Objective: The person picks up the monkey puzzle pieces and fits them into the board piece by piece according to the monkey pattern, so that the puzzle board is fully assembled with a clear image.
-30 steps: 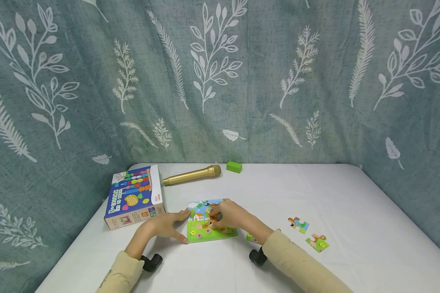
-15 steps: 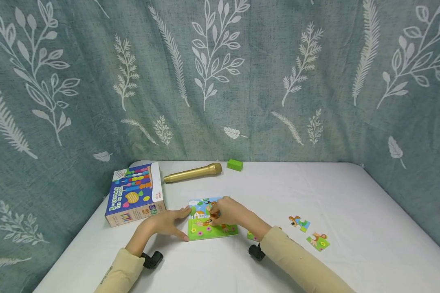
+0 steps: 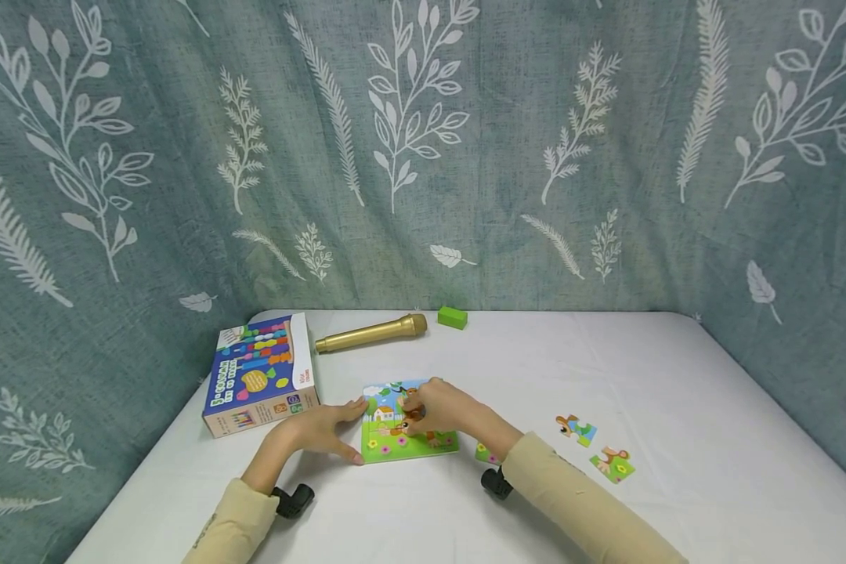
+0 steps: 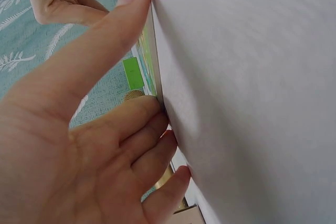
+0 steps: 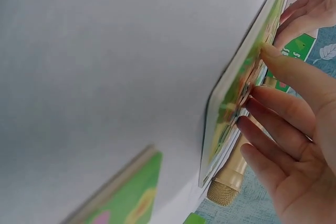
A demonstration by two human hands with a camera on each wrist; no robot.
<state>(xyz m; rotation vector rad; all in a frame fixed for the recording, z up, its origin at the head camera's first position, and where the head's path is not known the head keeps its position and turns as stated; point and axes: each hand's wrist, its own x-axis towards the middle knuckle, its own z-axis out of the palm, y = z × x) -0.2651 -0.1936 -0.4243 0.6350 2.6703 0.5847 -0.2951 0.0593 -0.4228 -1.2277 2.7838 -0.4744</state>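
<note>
A square picture puzzle (image 3: 412, 450) with a house, flowers and a brown cartoon animal lies flat on the white table. At its left side, my left hand (image 3: 317, 431) is spread, with the index finger near the far corner and the thumb near the close one. Over the picture's middle, my right hand (image 3: 444, 411) has thumb and fingertips on a puzzle piece (image 5: 245, 90) within the board, covering much of the animal. A loose puzzle piece (image 5: 131, 198) lies right of the board, partly hidden by my right forearm.
Two more loose pieces, one with blue (image 3: 576, 430) and one mostly green (image 3: 612, 464), lie farther right. A blue game box (image 3: 261, 376) stands at the left. Behind the puzzle are a gold microphone (image 3: 370, 334) and a green block (image 3: 453, 317), before a curtain (image 3: 493, 157).
The head view has tilted slightly. Both hands keep nearly the same places on the puzzle, and the loose pieces have not moved.
</note>
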